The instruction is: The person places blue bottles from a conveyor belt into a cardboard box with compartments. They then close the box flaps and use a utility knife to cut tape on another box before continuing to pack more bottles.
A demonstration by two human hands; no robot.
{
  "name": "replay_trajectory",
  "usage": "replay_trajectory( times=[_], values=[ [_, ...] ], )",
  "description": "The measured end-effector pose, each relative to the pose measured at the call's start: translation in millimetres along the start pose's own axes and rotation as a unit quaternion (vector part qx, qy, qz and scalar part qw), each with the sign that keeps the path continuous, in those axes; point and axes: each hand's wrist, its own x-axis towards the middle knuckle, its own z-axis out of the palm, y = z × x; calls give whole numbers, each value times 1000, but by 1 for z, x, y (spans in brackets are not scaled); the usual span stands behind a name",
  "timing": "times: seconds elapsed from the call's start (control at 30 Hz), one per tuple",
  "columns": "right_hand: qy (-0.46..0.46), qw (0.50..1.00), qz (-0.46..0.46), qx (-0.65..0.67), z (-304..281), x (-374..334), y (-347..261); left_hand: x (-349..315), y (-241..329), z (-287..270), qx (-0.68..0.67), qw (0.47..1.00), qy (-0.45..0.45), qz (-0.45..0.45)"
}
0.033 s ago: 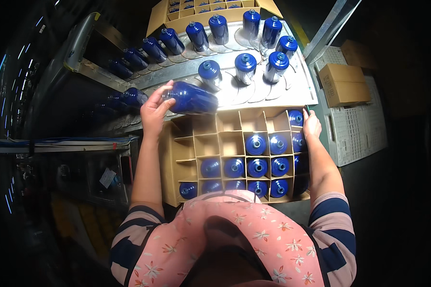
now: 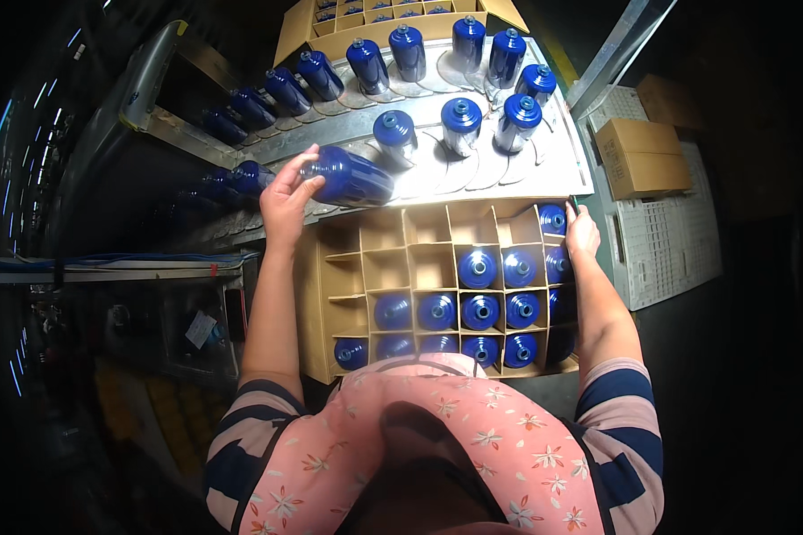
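My left hand (image 2: pixel 289 201) is closed around the neck of a blue glossy bottle (image 2: pixel 352 176), which it holds tilted almost on its side. That bottle hangs over the far edge of an open cardboard box (image 2: pixel 428 230) split by cardboard dividers. Blue bottles (image 2: pixel 481 312) stand neck up in many of the right and near cells, while several far-left cells hold none. At the box's far right corner, my right hand (image 2: pixel 583 234) grips the edge with curled fingers. A thin dark thing shows at its fingertips, too small to make out.
Beyond the box, a metal conveyor (image 2: pixel 428 183) carries upright blue bottles (image 2: pixel 461 125) in two rows. Another divided box (image 2: pixel 366 30) stands behind it. A closed carton (image 2: pixel 647 156) rests on a pale pallet (image 2: pixel 669 254) at right. A metal frame (image 2: pixel 178 134) rises at left.
The bottle in my left hand has shifted slightly left. Upright bottles in the conveyor's near row have moved a little to the right. My right hand stays in place.
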Motion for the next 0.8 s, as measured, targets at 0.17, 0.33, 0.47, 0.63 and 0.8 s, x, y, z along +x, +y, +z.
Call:
replay_trajectory(
  times=[0.17, 0.33, 0.47, 0.63, 0.8],
  values=[
    [-2, 1000, 3, -3, 1, 1, 1, 58, -67, 2, 54, 996, 73, -14],
    [-17, 1000, 3, -1, 2, 5, -13, 93, -131, 18, 151, 986, 69, 9],
    [6, 999, -29, 17, 3, 15, -26, 106, -140, 34, 223, 970, 91, -19],
    [-16, 1000, -11, -13, 11, 15, -26, 22, -102, 46, 228, 971, 26, 71],
    [-9, 1000, -11, -25, 10, 4, -15, -112, -94, 29, 289, 861, -418, -22]
  ],
)
